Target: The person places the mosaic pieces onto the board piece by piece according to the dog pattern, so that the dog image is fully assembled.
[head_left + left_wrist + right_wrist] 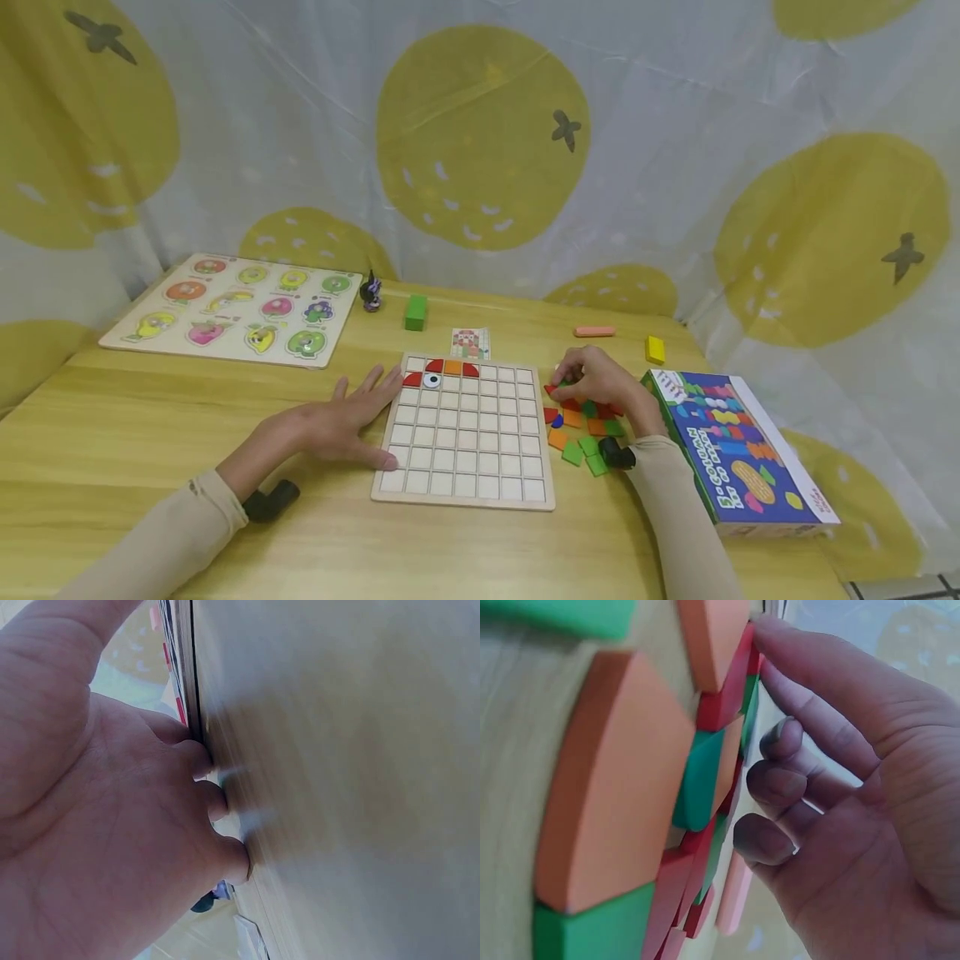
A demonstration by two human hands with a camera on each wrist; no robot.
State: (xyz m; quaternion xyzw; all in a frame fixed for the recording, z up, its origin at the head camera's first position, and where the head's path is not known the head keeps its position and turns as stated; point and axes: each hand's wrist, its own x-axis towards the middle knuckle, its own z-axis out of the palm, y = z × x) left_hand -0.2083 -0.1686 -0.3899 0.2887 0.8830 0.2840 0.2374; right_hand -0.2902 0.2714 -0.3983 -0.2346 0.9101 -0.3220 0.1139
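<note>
A square wooden grid board (pixel 468 437) lies on the table. In its far left part sit curved red pieces (pixel 470 370), an orange square (pixel 453 367) and a white disc with an eye (pixel 431 380). My left hand (pixel 330 427) is spread along the board's left side, with the thumb over its near left corner. Right of the board, my right hand (pixel 600 382) pinches a red piece (pixel 550 390) between thumb and index finger, at the edge of a loose pile. In the right wrist view, orange pieces (pixel 615 780) and green pieces (pixel 592 926) lie near its fingers.
A small picture card (pixel 470 343) lies beyond the board. Farther out are a fruit puzzle (pixel 225 304), a figurine (pixel 371 293), a green block (pixel 416 312), a pink stick (pixel 594 332) and a yellow block (pixel 655 350). A colourful box (pixel 738 454) lies right of my right forearm.
</note>
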